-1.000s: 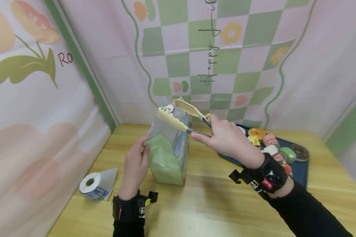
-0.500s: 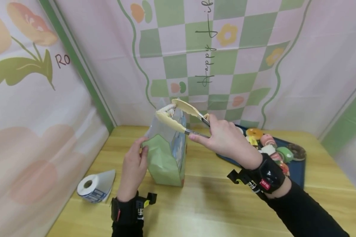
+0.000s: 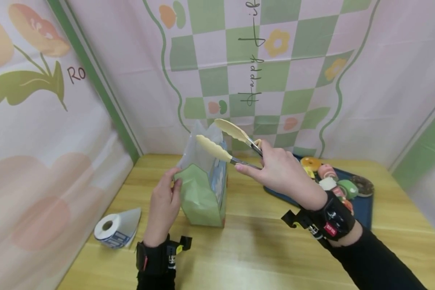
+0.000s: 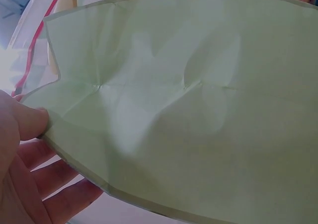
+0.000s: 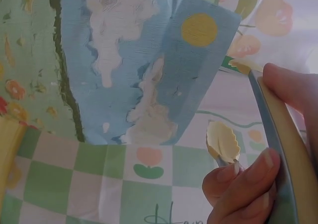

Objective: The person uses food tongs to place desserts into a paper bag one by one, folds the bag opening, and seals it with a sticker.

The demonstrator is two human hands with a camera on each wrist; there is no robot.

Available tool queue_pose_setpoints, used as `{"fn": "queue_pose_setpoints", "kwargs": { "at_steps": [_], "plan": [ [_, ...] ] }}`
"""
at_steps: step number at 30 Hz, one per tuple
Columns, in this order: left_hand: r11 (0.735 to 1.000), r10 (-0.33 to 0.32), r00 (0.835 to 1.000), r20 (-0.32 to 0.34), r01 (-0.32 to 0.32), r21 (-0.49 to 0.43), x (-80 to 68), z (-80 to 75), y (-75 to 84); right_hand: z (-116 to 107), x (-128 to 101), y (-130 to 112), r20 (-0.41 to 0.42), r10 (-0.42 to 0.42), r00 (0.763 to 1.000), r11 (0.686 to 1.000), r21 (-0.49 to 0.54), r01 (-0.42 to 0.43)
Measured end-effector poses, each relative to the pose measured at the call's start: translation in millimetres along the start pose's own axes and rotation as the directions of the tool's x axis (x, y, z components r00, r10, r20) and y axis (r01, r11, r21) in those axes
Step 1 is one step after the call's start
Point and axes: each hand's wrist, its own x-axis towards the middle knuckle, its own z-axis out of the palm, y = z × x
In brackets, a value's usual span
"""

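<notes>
"Tongs [image 3: 212, 148] show just above the middle of the head view. What has hold of them?"

"Right hand [image 3: 280, 171], fingers and thumb round the handles. The cream tips stand wide apart, and I see nothing between them."

"And the paper bag [image 3: 203, 197]?"

"Upright on the table [image 3: 250, 257], slightly left of centre in the frame. Left hand [image 3: 164, 201] pinches the left edge of its green near side; the left wrist view puts that pinch at its own left border. As for the tong tips, they're at the bag's mouth, but I can't tell whether they touch it. Its inside is hidden too."

"So what could go wrong?"

"A spread tip could snag the thin upper wall if the tongs swing or lift carelessly; the bag might tear or topple. Only one edge is pinched, so a slack pinch could let the mouth fold inward."

"Anything further out?"

"Food pieces [image 3: 351, 188] sit close together on the dark blue tray [image 3: 364, 209], right side of the frame. If the right wrist dipped, it could knock some loose. The label roll [image 3: 112, 233], lower left, seems safe unless the left forearm sweeps sideways."
</notes>
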Motion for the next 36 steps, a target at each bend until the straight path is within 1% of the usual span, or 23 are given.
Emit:
{"fn": "queue_pose_setpoints", "kwargs": {
  "at_steps": [7, 14, 16, 20, 23, 25, 31, 36],
  "plan": [
    [1.0, 0.01, 1.0, -0.001, -0.01, 0.007, -0.3, 0.8, -0.1, -6.2, -8.4, 16.4, 0.013, 0.067, 0.998, 0.996, 0.059, -0.067],
    [1.0, 0.009, 1.0, -0.006, -0.009, 0.01, 0.3, 3.2, 0.7, -10.7, -19.4, 40.7, -0.013, 0.094, 0.996, 0.994, 0.061, -0.093],
    [1.0, 0.014, 1.0, -0.006, -0.014, 0.007, 0.6, 3.6, 1.0, -10.5, -24.0, 47.7, -0.013, 0.114, 0.993, 0.992, 0.061, -0.113],
    [1.0, 0.019, 1.0, -0.012, -0.019, 0.005, -0.7, 3.1, 1.0, -6.0, -33.8, 59.9, -0.048, 0.146, 0.988, 0.989, 0.038, -0.144],
    [1.0, 0.03, 0.999, -0.03, -0.03, 0.008, -2.4, 2.3, -0.1, -0.6, -39.8, 68.4, -0.095, 0.145, 0.985, 0.989, 0.035, -0.142],
    [0.999, 0.041, 0.998, -0.043, -0.04, 0.009, -3.5, 1.6, -0.7, 1.8, -43.6, 73.9, -0.104, 0.148, 0.984, 0.988, 0.047, -0.144],
    [0.998, 0.056, 0.998, -0.03, -0.056, -0.012, -5.3, 0.7, -0.4, 2.4, -57.8, 92.3, -0.043, 0.21, 0.977, 0.975, 0.082, -0.206],
    [0.999, 0.026, 1.0, -0.011, -0.026, -0.028, -5.2, 0.7, 2.5, 1.8, -71.3, 107.7, -0.052, 0.249, 0.967, 0.967, 0.079, -0.244]
  ]
}}
